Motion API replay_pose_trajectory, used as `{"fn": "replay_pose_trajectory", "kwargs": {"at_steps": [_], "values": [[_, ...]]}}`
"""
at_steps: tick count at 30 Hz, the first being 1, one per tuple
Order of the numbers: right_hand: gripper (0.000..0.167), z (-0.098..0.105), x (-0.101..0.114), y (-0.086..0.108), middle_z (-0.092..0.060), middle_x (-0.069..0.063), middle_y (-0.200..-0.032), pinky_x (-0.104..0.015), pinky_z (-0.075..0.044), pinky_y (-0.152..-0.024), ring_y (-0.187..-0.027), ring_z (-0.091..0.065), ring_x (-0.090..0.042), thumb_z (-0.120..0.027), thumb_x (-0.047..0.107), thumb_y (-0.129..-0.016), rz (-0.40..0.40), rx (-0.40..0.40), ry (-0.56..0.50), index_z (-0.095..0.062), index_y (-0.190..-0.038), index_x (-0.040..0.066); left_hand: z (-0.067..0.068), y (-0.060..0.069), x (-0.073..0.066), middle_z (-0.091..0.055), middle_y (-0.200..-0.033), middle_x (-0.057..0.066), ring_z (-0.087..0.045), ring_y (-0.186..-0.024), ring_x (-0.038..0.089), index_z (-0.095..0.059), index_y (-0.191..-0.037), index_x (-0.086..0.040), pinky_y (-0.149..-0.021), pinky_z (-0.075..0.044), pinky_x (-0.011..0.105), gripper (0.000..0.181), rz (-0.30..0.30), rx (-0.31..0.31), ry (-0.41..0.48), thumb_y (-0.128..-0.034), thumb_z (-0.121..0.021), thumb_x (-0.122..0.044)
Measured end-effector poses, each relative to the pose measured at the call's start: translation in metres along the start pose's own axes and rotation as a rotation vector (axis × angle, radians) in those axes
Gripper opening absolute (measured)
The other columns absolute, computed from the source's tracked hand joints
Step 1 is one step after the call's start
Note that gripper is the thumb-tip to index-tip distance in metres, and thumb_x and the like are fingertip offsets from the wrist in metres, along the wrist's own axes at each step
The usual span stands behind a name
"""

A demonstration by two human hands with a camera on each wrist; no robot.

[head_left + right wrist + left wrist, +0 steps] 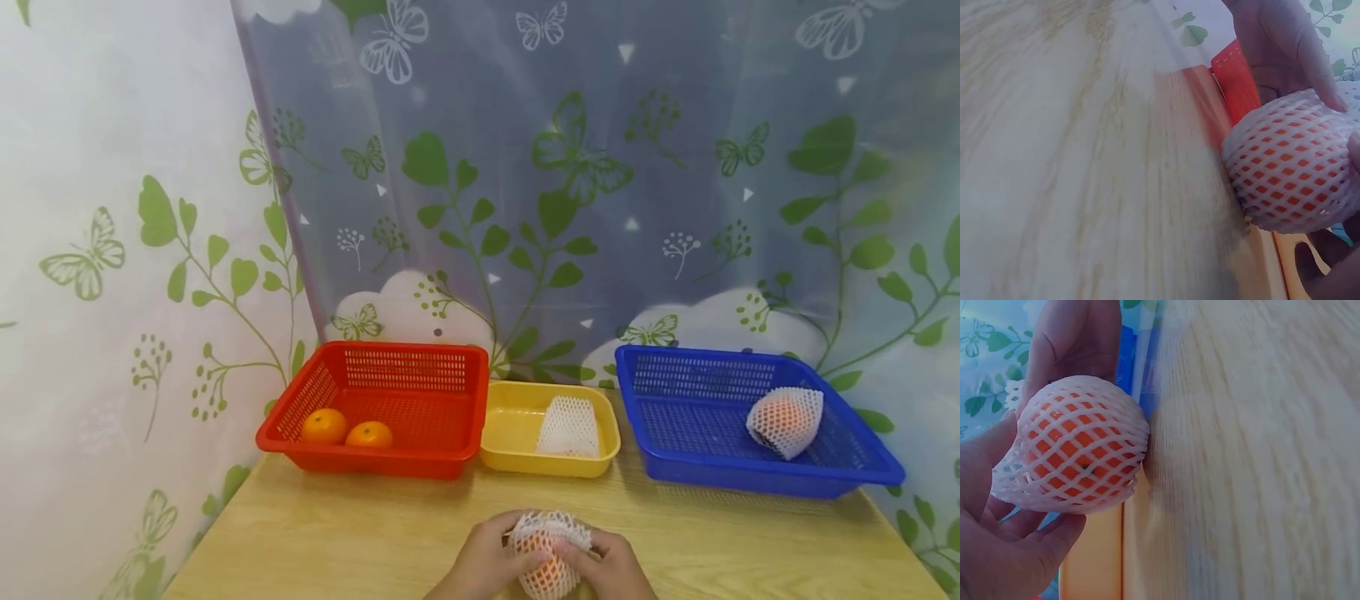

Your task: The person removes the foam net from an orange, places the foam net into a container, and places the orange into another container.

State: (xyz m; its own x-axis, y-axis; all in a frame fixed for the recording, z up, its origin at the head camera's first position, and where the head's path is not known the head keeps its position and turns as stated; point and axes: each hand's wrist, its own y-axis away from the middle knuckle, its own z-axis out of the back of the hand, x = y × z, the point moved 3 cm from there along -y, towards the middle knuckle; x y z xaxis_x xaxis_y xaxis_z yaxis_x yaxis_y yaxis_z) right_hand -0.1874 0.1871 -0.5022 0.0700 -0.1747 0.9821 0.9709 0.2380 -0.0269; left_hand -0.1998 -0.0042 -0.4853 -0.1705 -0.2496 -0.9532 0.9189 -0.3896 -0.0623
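Note:
Near the table's front edge, an orange in a white foam net (551, 577) is held between both hands. My left hand (483, 558) grips it from the left, thumb on the near side. From the other side my right hand (613, 565) grips it, its thumb also pressing the net. In the left wrist view the mesh covers the orange (1079, 450), and loose net extends past the fruit at one end. The right wrist view shows the netted orange (1291, 165) just over the tabletop; whether it touches the wood I cannot tell.
A red basket (408, 462) with two bare oranges (324, 427) stands at the back left. Beside it, a yellow tray (510, 460) contains a white foam net (568, 423). At the back right, a blue basket (720, 471) carries another netted fruit (786, 419). Patterned curtains hang behind.

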Motion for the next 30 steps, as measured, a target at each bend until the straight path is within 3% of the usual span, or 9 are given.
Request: {"fn": "replay_pose_trajectory", "kwargs": {"at_steps": [5,8,11,17,22,26,30], "values": [[0.033,-0.0007,0.0065,0.0028,-0.071,-0.013,-0.108,-0.022,-0.051,-0.082,-0.096,-0.066,-0.007,-0.069,0.025,-0.09,0.032,-0.172,0.048,-0.072,-0.11,-0.001,-0.0007,0.0017,-0.0023,-0.065,-0.122,0.003,-0.059,-0.111,0.015,-0.063,-0.126,-0.008,-0.089,-0.053,0.029,0.046,-0.048,0.035,0.029,-0.0837,-0.077,-0.021],[0.027,-0.0012,0.0081,0.0031,-0.072,-0.012,-0.104,-0.022,-0.052,-0.08,-0.092,-0.067,-0.006,-0.071,0.019,-0.089,0.05,-0.218,0.06,-0.073,-0.105,-0.002,-0.0022,0.0018,-0.0028,-0.066,-0.118,-0.001,-0.06,-0.109,0.01,-0.065,-0.124,-0.011,-0.088,-0.051,0.024,0.042,-0.086,0.046,0.024,-0.0847,-0.076,-0.022],[0.026,-0.0009,0.0081,0.0017,-0.073,-0.01,-0.101,-0.023,-0.052,-0.08,-0.091,-0.067,-0.006,-0.069,0.016,-0.09,0.056,-0.188,0.045,-0.072,-0.105,-0.004,-0.0024,0.0013,-0.0022,-0.067,-0.117,-0.004,-0.06,-0.108,0.007,-0.066,-0.123,-0.012,-0.088,-0.049,0.022,0.04,-0.109,0.046,0.007,-0.0856,-0.075,-0.024],[0.032,0.0004,0.0079,-0.0002,-0.073,-0.009,-0.103,-0.024,-0.053,-0.08,-0.092,-0.066,-0.008,-0.065,0.019,-0.094,0.058,-0.078,0.002,-0.068,-0.111,-0.008,-0.0009,0.0006,0.001,-0.064,-0.125,-0.002,-0.056,-0.116,0.012,-0.064,-0.128,-0.014,-0.095,-0.047,0.027,0.042,-0.076,0.04,-0.02,-0.0887,-0.072,-0.029],[0.034,-0.0002,0.0074,-0.0005,-0.071,-0.011,-0.108,-0.024,-0.053,-0.081,-0.095,-0.066,-0.007,-0.066,0.02,-0.093,0.039,-0.084,0.008,-0.068,-0.114,-0.006,-0.0017,-0.0005,0.0004,-0.063,-0.128,0.003,-0.056,-0.12,0.019,-0.067,-0.123,-0.01,-0.099,-0.048,0.035,0.039,-0.082,0.02,-0.023,-0.0895,-0.07,-0.03],[0.041,-0.0002,0.0069,-0.0007,-0.069,-0.013,-0.112,-0.027,-0.052,-0.083,-0.101,-0.065,-0.013,-0.068,0.027,-0.092,-0.001,-0.09,0.047,-0.066,-0.117,-0.005,-0.0024,-0.0015,-0.0012,-0.067,-0.121,0.002,-0.061,-0.114,0.019,-0.072,-0.115,-0.01,-0.094,-0.051,0.034,0.03,-0.08,-0.041,-0.045,-0.0868,-0.073,-0.021],[0.053,-0.0021,0.0008,-0.0014,-0.065,-0.018,-0.119,-0.036,-0.054,-0.087,-0.108,-0.062,-0.024,-0.065,0.032,-0.094,-0.068,-0.009,-0.001,-0.057,-0.126,-0.009,-0.0042,-0.0002,-0.0024,-0.071,-0.111,0.003,-0.065,-0.105,0.017,-0.076,-0.105,-0.008,-0.087,-0.054,0.031,0.023,-0.091,-0.141,-0.062,-0.083,-0.075,-0.009]]}}
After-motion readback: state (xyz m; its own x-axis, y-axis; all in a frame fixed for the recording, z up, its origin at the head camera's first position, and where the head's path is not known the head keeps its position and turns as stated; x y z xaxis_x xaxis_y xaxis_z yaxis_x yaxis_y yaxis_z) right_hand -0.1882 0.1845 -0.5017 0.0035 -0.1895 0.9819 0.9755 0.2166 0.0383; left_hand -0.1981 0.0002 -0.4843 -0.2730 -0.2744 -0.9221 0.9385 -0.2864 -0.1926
